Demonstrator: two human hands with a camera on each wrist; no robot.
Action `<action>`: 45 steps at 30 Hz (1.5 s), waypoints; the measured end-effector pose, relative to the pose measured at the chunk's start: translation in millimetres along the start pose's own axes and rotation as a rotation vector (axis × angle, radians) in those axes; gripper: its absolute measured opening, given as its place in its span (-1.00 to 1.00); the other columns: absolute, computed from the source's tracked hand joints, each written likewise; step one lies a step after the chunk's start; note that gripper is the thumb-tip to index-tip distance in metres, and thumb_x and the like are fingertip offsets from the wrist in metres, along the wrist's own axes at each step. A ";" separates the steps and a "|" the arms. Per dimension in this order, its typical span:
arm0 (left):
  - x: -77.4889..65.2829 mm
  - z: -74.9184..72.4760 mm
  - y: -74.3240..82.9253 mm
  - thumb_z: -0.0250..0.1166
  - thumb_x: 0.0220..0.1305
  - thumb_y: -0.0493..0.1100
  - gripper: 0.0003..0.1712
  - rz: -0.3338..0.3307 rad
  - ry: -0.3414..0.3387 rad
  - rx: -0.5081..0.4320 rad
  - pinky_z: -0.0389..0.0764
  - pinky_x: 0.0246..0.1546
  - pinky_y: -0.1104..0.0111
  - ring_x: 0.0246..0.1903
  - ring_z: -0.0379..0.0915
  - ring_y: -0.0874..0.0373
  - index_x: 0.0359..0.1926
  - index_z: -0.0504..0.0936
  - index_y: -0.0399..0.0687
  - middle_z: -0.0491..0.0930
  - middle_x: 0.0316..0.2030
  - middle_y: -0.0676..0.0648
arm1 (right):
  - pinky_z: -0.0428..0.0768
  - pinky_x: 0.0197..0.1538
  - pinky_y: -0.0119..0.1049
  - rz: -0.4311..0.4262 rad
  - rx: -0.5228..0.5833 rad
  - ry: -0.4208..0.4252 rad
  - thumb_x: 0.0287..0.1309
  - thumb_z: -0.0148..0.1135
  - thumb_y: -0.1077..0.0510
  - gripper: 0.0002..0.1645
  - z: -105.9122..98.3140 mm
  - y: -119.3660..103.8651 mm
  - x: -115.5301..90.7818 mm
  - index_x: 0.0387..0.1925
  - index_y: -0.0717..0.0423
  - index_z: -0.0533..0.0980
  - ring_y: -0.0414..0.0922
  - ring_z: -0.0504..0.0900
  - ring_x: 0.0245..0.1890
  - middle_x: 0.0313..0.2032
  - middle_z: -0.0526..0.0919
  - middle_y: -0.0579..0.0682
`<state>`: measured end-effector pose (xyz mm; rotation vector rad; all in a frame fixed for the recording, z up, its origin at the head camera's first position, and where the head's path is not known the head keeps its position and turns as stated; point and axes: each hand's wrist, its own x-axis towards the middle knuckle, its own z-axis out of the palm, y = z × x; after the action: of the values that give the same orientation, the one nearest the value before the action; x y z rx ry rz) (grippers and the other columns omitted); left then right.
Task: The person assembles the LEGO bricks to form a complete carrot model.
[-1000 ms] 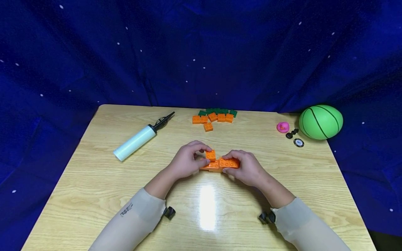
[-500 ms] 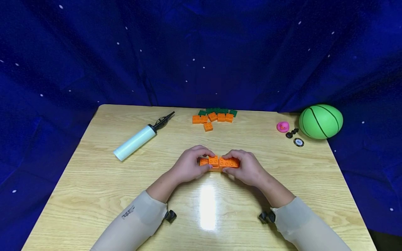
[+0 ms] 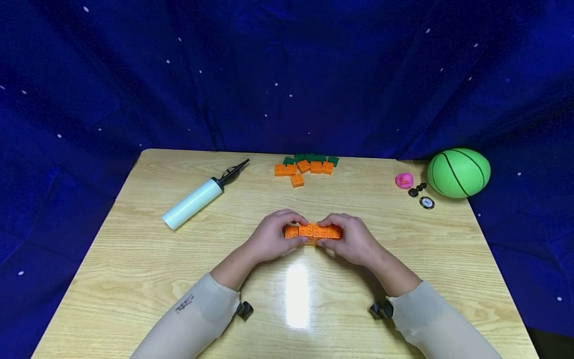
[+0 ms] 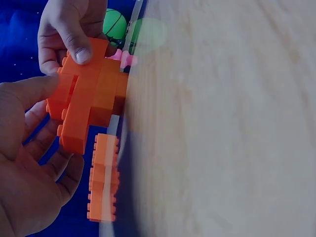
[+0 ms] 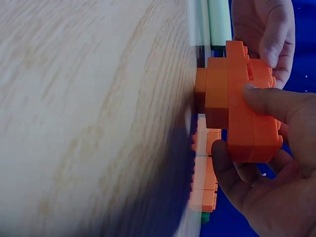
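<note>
The left grip pinches an orange brick, now lowered onto the orange stack on the surface, lengthening its top; seating looks incomplete. The right grip holds the stack's other end.

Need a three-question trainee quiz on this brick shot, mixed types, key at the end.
1. Multiple choice: what does the left hand pinch?
A) pump
B) orange brick
C) poker chip

2. True or false: in the head view, the pink duck lies left of the green ball.

3. Fill in: the far cluster of bricks holds orange and ____ ones.

Key: 1 B; 2 true; 3 green.
</note>
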<state>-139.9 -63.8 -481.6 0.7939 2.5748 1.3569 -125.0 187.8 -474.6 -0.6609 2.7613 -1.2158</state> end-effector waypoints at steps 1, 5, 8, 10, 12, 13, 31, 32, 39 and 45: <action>-0.1 0.6 -0.2 0.52 0.27 -0.04 -0.69 -0.005 0.004 -0.008 0.55 0.10 0.21 0.03 0.53 0.18 0.01 0.72 0.17 0.64 0.01 0.20 | 0.63 -0.15 -0.23 0.000 -0.001 0.001 0.04 0.64 0.20 -0.61 0.1 0.2 0.1 -0.07 -0.05 0.71 -0.16 0.61 -0.20 -0.11 0.72 -0.11; 0.2 2.7 -0.7 0.51 0.28 0.01 -0.72 -0.037 0.021 -0.036 0.52 0.13 0.19 0.06 0.53 0.20 -0.01 0.73 0.19 0.65 -0.02 0.22 | 0.62 -0.14 -0.24 -0.004 -0.001 0.006 0.04 0.64 0.21 -0.61 0.7 1.2 0.5 -0.08 -0.06 0.71 -0.16 0.61 -0.19 -0.11 0.72 -0.12; 0.5 3.6 -0.5 0.51 0.28 0.00 -0.74 -0.057 0.028 -0.052 0.52 0.13 0.19 0.07 0.53 0.22 -0.02 0.74 0.20 0.66 -0.02 0.24 | 0.62 -0.14 -0.23 -0.002 0.001 0.006 0.04 0.64 0.21 -0.61 0.9 1.1 0.5 -0.07 -0.07 0.71 -0.15 0.62 -0.19 -0.10 0.72 -0.12; 0.5 4.0 -0.1 0.52 0.27 -0.01 -0.75 -0.064 0.030 -0.066 0.53 0.12 0.19 0.06 0.54 0.22 -0.04 0.75 0.20 0.66 -0.03 0.23 | 0.62 -0.14 -0.23 0.002 0.004 0.004 0.04 0.64 0.20 -0.61 1.0 1.0 0.5 -0.07 -0.07 0.71 -0.16 0.61 -0.19 -0.10 0.72 -0.12; 0.8 4.3 0.3 0.52 0.26 -0.03 -0.75 -0.067 0.032 -0.076 0.53 0.12 0.20 0.05 0.54 0.22 -0.04 0.75 0.20 0.66 -0.04 0.23 | 0.62 -0.14 -0.22 0.005 0.005 0.001 0.04 0.64 0.20 -0.61 0.9 0.7 0.3 -0.07 -0.07 0.71 -0.16 0.61 -0.19 -0.10 0.72 -0.12; 0.9 4.5 0.4 0.53 0.26 -0.03 -0.75 -0.066 0.032 -0.081 0.54 0.12 0.20 0.05 0.55 0.22 -0.04 0.75 0.20 0.67 -0.04 0.23 | 0.61 -0.13 -0.22 0.004 0.005 0.000 0.05 0.64 0.20 -0.61 0.8 1.0 0.2 -0.07 -0.07 0.71 -0.16 0.61 -0.18 -0.10 0.72 -0.11; 3.8 7.2 -5.7 0.56 0.21 -0.08 -0.74 -0.109 0.021 -0.155 0.53 0.16 0.21 0.05 0.56 0.21 -0.07 0.78 0.22 0.70 -0.04 0.19 | 0.65 -0.08 -0.17 -0.008 -0.005 -0.001 0.06 0.63 0.21 -0.62 -0.2 0.8 -0.5 -0.07 -0.04 0.71 -0.14 0.64 -0.14 -0.09 0.73 -0.09; 4.3 7.6 -5.5 0.56 0.21 -0.08 -0.74 -0.110 0.019 -0.159 0.53 0.17 0.21 0.05 0.56 0.21 -0.06 0.78 0.22 0.70 -0.03 0.18 | 0.65 -0.09 -0.18 -0.007 -0.006 0.001 0.06 0.63 0.21 -0.62 -0.6 1.5 -0.7 -0.07 -0.04 0.71 -0.14 0.64 -0.14 -0.09 0.73 -0.10; 3.4 9.1 -6.7 0.56 0.22 -0.04 -0.73 -0.125 0.013 -0.184 0.53 0.19 0.20 0.07 0.55 0.19 -0.06 0.78 0.23 0.68 -0.01 0.17 | 0.63 -0.10 -0.21 -0.016 0.002 0.011 0.05 0.63 0.22 -0.61 0.5 3.2 -1.9 -0.06 -0.03 0.71 -0.14 0.63 -0.16 -0.10 0.73 -0.10; 3.8 7.1 -9.6 0.54 0.23 -0.07 -0.71 -0.097 -0.011 -0.187 0.52 0.19 0.19 0.06 0.54 0.20 -0.03 0.75 0.20 0.67 -0.02 0.18 | 0.61 -0.13 -0.23 -0.008 0.004 0.008 0.06 0.63 0.21 -0.61 1.5 2.6 -0.2 -0.06 -0.06 0.71 -0.15 0.62 -0.18 -0.10 0.73 -0.11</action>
<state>-144.4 -61.2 -493.0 0.6356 2.3990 1.5300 -125.5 188.4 -477.5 -0.6686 2.7647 -1.2273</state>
